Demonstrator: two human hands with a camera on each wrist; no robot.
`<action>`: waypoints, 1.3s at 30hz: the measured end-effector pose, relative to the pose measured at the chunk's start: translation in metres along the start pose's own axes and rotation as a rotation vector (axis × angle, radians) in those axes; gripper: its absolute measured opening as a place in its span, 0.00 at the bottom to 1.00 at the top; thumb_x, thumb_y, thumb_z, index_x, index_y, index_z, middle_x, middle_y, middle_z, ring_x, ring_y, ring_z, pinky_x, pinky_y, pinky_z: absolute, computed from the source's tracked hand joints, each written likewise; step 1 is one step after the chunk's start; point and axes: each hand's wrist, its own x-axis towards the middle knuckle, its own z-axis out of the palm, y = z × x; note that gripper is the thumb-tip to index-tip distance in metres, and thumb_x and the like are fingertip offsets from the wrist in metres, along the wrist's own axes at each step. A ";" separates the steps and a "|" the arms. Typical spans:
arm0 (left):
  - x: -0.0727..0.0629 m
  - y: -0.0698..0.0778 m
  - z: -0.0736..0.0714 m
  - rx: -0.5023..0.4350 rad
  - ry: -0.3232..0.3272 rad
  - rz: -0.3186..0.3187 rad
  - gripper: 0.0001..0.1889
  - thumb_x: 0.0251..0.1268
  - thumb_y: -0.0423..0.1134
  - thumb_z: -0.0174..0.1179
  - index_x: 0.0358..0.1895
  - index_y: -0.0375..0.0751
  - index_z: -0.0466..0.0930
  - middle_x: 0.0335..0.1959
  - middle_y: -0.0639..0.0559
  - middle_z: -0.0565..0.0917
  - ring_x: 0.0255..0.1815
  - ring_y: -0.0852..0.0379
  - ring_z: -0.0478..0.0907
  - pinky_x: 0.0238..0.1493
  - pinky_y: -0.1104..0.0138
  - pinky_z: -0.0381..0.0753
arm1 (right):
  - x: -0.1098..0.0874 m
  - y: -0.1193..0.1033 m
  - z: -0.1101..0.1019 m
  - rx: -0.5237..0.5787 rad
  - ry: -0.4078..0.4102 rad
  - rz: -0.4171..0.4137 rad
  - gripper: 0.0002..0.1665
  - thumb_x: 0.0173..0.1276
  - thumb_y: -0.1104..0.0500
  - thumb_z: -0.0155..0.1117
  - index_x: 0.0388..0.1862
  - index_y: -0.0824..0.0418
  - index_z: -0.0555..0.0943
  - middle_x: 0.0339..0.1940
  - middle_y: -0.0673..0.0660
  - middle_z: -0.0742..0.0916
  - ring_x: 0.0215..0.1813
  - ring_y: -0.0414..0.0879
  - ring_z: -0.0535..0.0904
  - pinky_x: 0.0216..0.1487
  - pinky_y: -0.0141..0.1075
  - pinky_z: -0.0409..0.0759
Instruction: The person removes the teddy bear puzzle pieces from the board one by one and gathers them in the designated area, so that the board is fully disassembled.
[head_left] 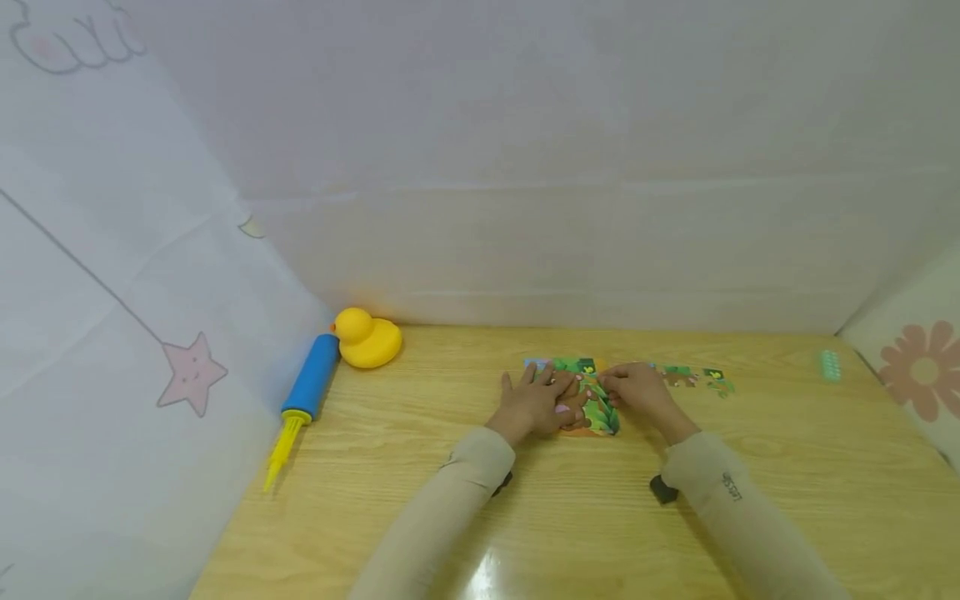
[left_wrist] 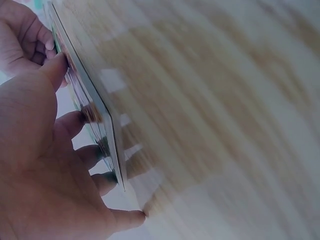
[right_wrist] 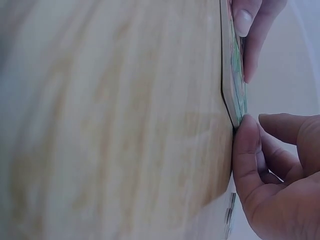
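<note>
In the head view my left hand (head_left: 531, 410) lies spread over a jigsaw puzzle (head_left: 600, 412) with a brown figure among green leaves. Its fingertips press on the puzzle's face, and the little finger (left_wrist: 131, 218) reaches past the edge in the left wrist view. At the puzzle's right edge is my right hand (head_left: 641, 390), fingers curled. The right wrist view shows one fingertip right at the board's corner (right_wrist: 236, 112) and another digit lifted apart from it. I cannot tell whether a piece is between them.
Loose puzzle pieces (head_left: 681, 377) lie right of my right hand. A yellow rubber duck (head_left: 369, 340) and a blue hand pump (head_left: 313, 379) are at the back left of the wooden table (head_left: 585, 525). A small green item (head_left: 830, 365) is at the far right. Cloth walls surround the table.
</note>
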 end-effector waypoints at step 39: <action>0.001 0.002 0.000 -0.010 0.019 -0.029 0.38 0.70 0.73 0.48 0.80 0.74 0.50 0.85 0.58 0.47 0.86 0.47 0.41 0.80 0.35 0.46 | -0.012 -0.001 -0.009 0.187 -0.048 -0.034 0.21 0.78 0.59 0.56 0.64 0.70 0.76 0.55 0.67 0.85 0.43 0.45 0.85 0.47 0.38 0.88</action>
